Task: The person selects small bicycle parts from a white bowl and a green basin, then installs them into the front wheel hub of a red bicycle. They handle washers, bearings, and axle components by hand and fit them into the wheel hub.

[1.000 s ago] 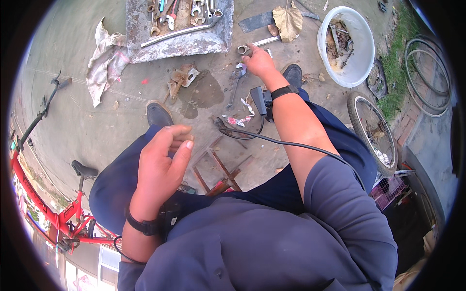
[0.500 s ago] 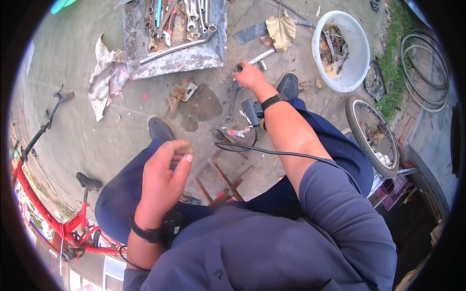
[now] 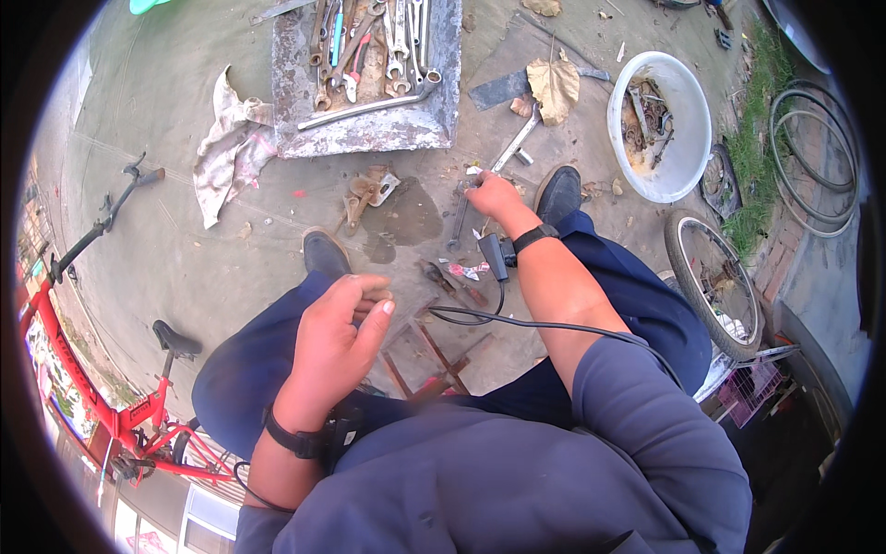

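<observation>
My right hand (image 3: 496, 197) is closed on the near end of a long silver wrench (image 3: 510, 143), angled toward a dry leaf, with a short metal cylinder (image 3: 523, 156) beside it. Another wrench (image 3: 458, 223) lies below that hand. My left hand (image 3: 343, 334) is raised near my left knee, fingers loosely curved and apart, holding nothing. In front are a rusty metal bracket (image 3: 366, 192) and a weathered tray (image 3: 305, 140) of wrenches and pliers. Between my legs lie dark tools (image 3: 443, 282) and a rusty metal frame (image 3: 429, 351).
A white tub (image 3: 683, 148) of metal parts stands right, near a bicycle wheel (image 3: 688, 295) and coiled tyres (image 3: 835, 208). A rag (image 3: 226, 175) lies beside the tray. A red bicycle (image 3: 88, 388) is at left. A black cable (image 3: 554, 323) crosses my right forearm.
My right hand has gone from pointing at the wrench to gripping its end, drawing it nearer and changing its angle. The view has shifted, so the ground appears lower in frame.
</observation>
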Available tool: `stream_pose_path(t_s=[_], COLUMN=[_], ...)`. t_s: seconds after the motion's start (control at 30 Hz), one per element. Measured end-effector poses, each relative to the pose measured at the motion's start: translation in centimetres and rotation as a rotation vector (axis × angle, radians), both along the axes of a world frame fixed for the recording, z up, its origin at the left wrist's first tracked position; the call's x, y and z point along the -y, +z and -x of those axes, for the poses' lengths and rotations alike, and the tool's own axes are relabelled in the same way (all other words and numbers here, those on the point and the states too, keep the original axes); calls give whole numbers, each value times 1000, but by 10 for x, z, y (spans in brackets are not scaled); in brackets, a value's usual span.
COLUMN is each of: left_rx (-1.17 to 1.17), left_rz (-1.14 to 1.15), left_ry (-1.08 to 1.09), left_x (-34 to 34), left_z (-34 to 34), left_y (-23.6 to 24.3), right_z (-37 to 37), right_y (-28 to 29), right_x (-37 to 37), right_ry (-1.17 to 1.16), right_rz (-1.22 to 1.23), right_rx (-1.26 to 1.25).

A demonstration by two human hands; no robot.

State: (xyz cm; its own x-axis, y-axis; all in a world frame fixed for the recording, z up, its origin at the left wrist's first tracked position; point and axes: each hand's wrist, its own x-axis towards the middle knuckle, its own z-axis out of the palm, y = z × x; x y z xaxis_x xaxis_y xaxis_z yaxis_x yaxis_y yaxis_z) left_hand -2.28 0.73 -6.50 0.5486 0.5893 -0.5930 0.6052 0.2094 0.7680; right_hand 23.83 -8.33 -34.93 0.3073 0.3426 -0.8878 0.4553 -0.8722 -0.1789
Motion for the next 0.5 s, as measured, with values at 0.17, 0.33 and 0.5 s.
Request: stream_pose_path(t_s=[0.17, 0.33, 0.5], left_rx=[-8, 50, 83], left_rz=[-84, -182, -286], left_ry=[-51, -88, -142], left_x=[2, 6, 10], left_z=[2, 7, 12], left_y=[5, 10, 12], right_z=[-18, -50, -94], right_y=[22, 71, 167], right_x=[-21, -55, -93], right_ry=[-5, -45, -193], right_rz=[-53, -250, -549], right_rx=[27, 140, 214])
